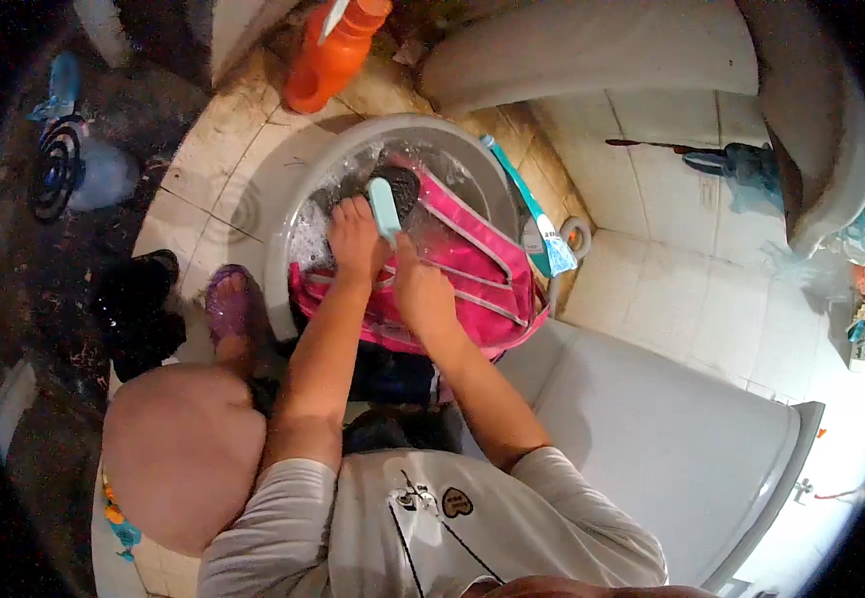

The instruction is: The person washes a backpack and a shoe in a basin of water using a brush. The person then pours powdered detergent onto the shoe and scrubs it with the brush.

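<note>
A pink bag [477,254] with pale piping lies wet in a round grey tub [298,194] of foamy water. My right hand [420,299] is closed around the lower end of a mint-green brush [382,204], which lies over a dark mesh part of the bag [407,189]. The brush's bristles are hidden beneath it. Just left of the brush, my left hand [355,234] has its fingers pressed together and bent down onto the bag, appearing to hold it. Its fingertips are partly lost against the wet material and suds.
An orange bottle [333,58] stands on the tiles behind the tub. A teal and white packet [542,229] leans over the tub's right rim. To the right is a large grey-white panel [652,439]. Black shoes [138,309] and a mosquito coil [56,169] lie left.
</note>
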`<act>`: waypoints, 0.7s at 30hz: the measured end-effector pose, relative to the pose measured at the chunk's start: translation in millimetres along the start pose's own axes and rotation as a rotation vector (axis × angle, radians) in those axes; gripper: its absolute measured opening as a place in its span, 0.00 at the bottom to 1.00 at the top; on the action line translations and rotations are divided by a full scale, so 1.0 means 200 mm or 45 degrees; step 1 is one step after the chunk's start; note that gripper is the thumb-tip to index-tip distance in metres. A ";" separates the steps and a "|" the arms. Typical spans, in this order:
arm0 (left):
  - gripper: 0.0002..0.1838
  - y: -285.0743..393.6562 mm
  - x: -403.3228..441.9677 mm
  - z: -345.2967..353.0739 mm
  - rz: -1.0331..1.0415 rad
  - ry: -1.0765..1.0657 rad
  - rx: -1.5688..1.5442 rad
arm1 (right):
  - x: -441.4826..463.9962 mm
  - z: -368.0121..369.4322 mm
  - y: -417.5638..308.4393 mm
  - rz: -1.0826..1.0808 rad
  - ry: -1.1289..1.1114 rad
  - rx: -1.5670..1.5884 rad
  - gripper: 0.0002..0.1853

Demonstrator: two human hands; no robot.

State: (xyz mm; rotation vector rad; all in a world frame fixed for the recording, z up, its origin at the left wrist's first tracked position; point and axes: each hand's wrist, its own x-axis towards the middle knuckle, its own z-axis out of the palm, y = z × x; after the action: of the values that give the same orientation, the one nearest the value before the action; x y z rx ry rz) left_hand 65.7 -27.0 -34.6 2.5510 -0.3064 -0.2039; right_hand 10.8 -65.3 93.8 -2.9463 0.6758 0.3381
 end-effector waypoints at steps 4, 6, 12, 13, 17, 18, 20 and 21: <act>0.31 0.05 0.00 -0.23 0.011 -0.126 -0.184 | 0.26 0.05 0.16 0.115 -0.081 -0.078 0.18; 0.32 0.02 0.00 -0.20 0.015 -0.116 -0.152 | 0.30 0.04 0.12 0.109 -0.031 -0.058 0.18; 0.33 0.03 0.01 -0.18 -0.023 -0.130 -0.227 | -0.02 -0.08 0.00 0.211 -0.169 0.026 0.18; 0.33 0.04 0.01 -0.16 0.002 -0.115 -0.210 | -0.06 -0.09 0.00 0.205 -0.236 -0.022 0.18; 0.32 0.06 0.01 -0.20 0.072 -0.063 -0.104 | 0.25 0.08 0.19 0.082 -0.040 0.006 0.20; 0.32 0.05 0.00 -0.21 0.064 -0.067 -0.087 | 0.29 0.12 0.19 0.122 -0.079 -0.025 0.20; 0.32 0.03 0.01 -0.23 -0.005 -0.112 -0.074 | 0.30 0.13 0.15 0.151 -0.112 -0.045 0.21; 0.32 0.03 0.00 -0.22 -0.003 -0.098 -0.103 | 0.19 0.07 0.12 0.144 -0.087 0.048 0.18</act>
State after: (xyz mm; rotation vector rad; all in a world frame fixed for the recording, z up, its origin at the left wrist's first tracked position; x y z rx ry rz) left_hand 73.7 -8.4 5.9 2.4674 -0.3179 -0.3097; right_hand 30.4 -100.7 69.5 -2.8529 0.8322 0.4290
